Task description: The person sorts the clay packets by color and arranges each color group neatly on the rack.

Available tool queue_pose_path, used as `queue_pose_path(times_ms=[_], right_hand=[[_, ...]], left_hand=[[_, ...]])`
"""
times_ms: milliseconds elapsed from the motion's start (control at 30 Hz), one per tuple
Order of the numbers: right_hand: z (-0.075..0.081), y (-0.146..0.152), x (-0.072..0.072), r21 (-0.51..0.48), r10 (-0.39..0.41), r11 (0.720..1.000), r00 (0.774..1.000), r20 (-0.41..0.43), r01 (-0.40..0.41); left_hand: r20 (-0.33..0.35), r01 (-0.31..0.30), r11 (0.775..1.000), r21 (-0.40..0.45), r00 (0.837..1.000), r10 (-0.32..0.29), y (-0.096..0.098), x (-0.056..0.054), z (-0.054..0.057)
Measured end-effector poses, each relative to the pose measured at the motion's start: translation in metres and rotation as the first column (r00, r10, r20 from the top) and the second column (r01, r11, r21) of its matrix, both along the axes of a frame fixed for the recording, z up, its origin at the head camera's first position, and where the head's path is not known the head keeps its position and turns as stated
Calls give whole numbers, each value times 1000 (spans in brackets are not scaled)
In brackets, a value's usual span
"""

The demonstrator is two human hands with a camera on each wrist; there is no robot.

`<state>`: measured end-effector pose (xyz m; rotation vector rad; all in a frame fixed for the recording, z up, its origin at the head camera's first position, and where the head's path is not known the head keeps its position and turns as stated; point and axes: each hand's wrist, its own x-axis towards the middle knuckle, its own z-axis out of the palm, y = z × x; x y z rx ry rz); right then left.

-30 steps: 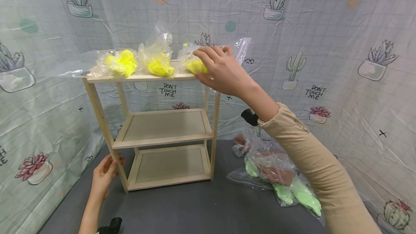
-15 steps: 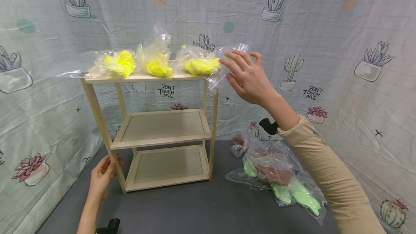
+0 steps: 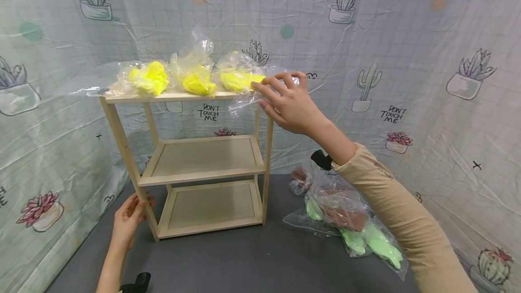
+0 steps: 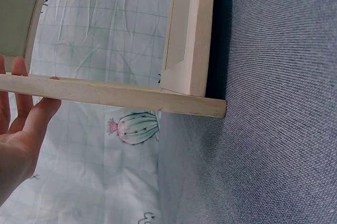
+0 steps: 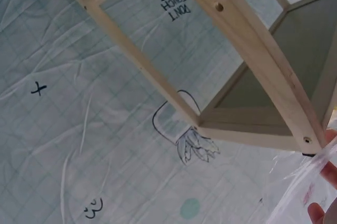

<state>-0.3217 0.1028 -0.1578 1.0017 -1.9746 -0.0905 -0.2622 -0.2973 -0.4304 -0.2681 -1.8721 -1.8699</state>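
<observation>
Currently, a wooden rack with three levels stands in the left and middle part of the head view, upright on a dark grey worktop. On its top shelf lie three clear bags with yellow content: the left bag, the middle bag and the right bag. The right hand, above the centre of the frame, is at the right end of the right bag; its fingers are loosely bent, the thumb is apart from the index finger, and the fingertips touch the plastic. The left hand, at the lower left, holds the left front post of the rack, with the thumb in front and other fingers behind it. The clear plastic of the right bag hangs over the front edge of the top shelf. At the lower right of the frame, a heap of bags with brown and light green content lies on the worktop, and a small brown bag lies just beside it. Behind everything hangs a cloth printed with cactus pictures.
</observation>
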Motion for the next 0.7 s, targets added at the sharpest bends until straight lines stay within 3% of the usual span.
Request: queue_pose_path(times_ms=[433, 567, 700], right_hand=[[2, -18, 7, 31, -116, 993, 986, 119, 113], [1, -15, 8, 18, -106, 994, 988, 111, 104], [-3, -6, 11, -26, -42, 999, 998, 48, 43]], left_hand=[[-17, -10, 1000, -11, 1000, 10, 0, 0, 0], [-21, -10, 1000, -17, 1000, 9, 0, -1, 0], [-11, -13, 1000, -26, 1000, 13, 1, 0, 0]])
